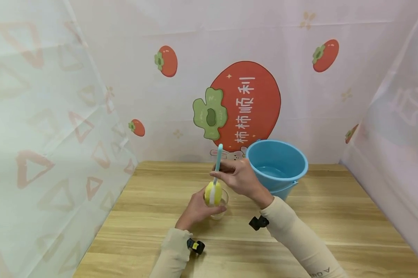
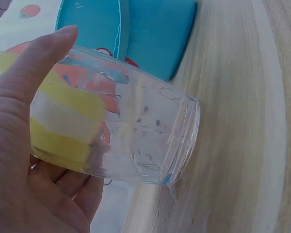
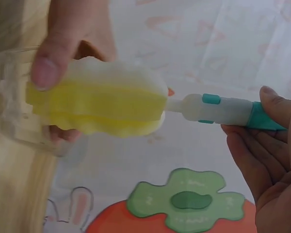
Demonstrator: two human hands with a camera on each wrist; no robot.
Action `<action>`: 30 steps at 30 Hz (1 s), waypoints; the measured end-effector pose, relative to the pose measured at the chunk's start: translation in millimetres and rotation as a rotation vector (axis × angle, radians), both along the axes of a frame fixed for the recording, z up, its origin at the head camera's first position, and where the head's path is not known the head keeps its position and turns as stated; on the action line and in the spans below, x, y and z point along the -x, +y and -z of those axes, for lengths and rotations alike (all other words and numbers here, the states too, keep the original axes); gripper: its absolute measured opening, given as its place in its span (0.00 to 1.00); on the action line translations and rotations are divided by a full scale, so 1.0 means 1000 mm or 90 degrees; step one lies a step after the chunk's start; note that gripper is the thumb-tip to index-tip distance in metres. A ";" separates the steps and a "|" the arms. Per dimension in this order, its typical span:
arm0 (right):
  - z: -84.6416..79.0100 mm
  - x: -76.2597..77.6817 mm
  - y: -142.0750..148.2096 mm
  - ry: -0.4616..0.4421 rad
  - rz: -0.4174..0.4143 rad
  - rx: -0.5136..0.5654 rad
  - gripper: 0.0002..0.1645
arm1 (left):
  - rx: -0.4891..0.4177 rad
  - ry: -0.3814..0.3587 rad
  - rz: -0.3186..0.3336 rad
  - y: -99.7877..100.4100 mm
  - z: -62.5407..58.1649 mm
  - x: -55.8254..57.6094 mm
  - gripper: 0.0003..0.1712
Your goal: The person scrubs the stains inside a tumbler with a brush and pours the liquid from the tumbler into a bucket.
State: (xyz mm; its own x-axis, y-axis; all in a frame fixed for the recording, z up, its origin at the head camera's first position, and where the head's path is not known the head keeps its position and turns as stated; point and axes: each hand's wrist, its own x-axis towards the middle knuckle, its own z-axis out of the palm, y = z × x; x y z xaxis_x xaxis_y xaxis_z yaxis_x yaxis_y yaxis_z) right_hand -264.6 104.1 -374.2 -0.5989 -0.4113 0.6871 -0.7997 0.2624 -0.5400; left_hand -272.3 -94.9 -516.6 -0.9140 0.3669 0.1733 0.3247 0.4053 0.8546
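Note:
My left hand (image 1: pixel 198 208) grips a clear cup (image 2: pixel 150 126) around its rim end, thumb on one side and fingers on the other. Drops of water cling to the cup's wall. A sponge cup brush (image 3: pixel 116 99) with a yellow and white head is partly inside the cup's mouth; the rest of the head sticks out. By its teal and white handle (image 3: pixel 228 110), my right hand (image 1: pixel 242 177) pinches the brush between thumb and fingers. In the head view the handle points up and away from the cup, which is over the wooden table (image 1: pixel 146 231).
Just beyond my right hand, a blue bucket (image 1: pixel 278 152) with a handle stands at the back right of the table. A white curtain (image 1: pixel 132 88) printed with persimmons hangs behind the table and along both sides. Each wrist carries a small black camera (image 1: pixel 196 247).

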 end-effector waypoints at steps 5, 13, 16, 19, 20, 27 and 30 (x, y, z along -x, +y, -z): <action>0.021 0.004 -0.003 -0.005 -0.026 -0.017 0.04 | 0.004 0.011 -0.002 -0.001 -0.001 0.001 0.44; 0.020 0.007 -0.003 0.017 -0.027 -0.034 0.04 | 0.004 0.003 0.002 -0.001 0.003 0.002 0.44; 0.002 0.006 0.002 0.038 -0.014 -0.017 0.06 | -0.003 0.012 0.003 0.001 0.002 0.003 0.38; -0.010 0.006 0.005 0.057 -0.003 -0.018 0.09 | -0.014 0.013 0.008 0.002 0.001 0.003 0.37; -0.012 0.007 0.006 0.058 0.000 -0.021 0.09 | -0.015 0.013 0.009 0.002 0.001 0.003 0.37; 0.011 0.015 0.005 0.065 0.021 -0.068 0.05 | -0.007 -0.003 0.004 0.002 0.000 0.002 0.45; 0.023 0.019 0.003 0.058 0.017 -0.081 0.06 | -0.003 -0.006 -0.003 0.002 0.001 0.001 0.48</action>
State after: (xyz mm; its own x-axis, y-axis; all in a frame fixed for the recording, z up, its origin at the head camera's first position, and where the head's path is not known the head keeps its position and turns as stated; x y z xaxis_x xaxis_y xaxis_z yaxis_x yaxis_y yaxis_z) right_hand -283.2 107.1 -397.5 -0.5489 -0.4832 0.6821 -0.8354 0.3465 -0.4267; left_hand -273.8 -93.0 -517.4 -0.9170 0.3623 0.1666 0.3152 0.4028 0.8593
